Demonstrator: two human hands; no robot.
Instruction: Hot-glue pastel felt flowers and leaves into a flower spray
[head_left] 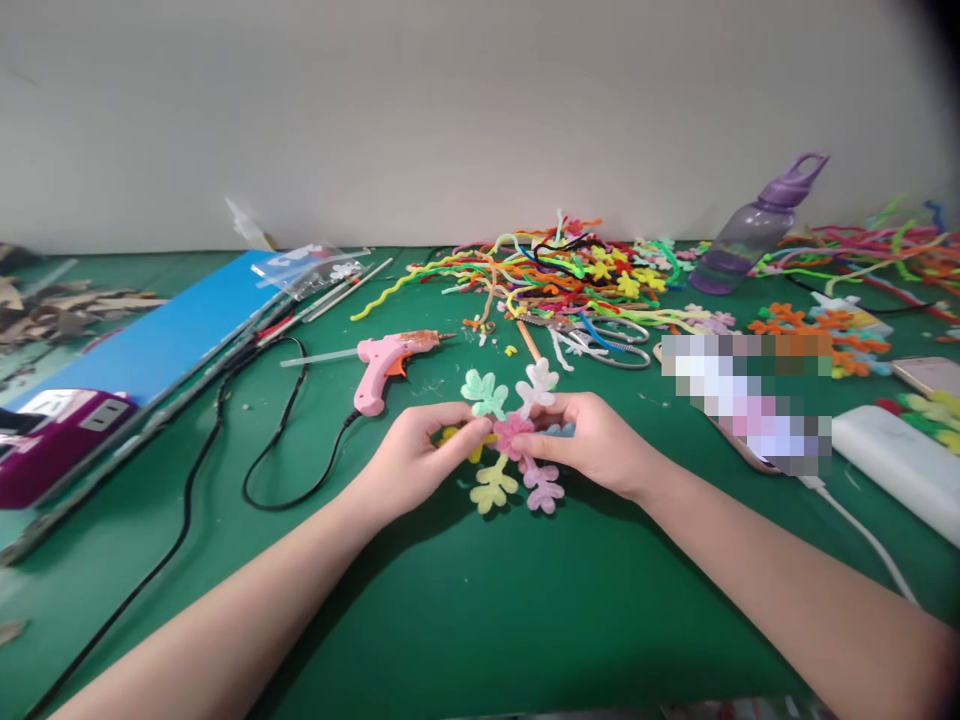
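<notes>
A fuzzy snowflake-like piece has a pink flower centre and branches in mint, white, pale yellow, lilac, yellow and blue. My left hand pinches it from the left, covering part of the yellow branch. From the right, my right hand grips it, with the thumb on the pink centre and the blue branch partly hidden behind the fingers. Both hands are above the green table. Beyond my left hand lies a pink glue gun with a clear glue stick in its back end.
Colourful pipe cleaners are heaped at the back, near scissors and a purple bottle. A blurred-out phone and white power bank lie right. Left are a black cord, blue board and magenta object.
</notes>
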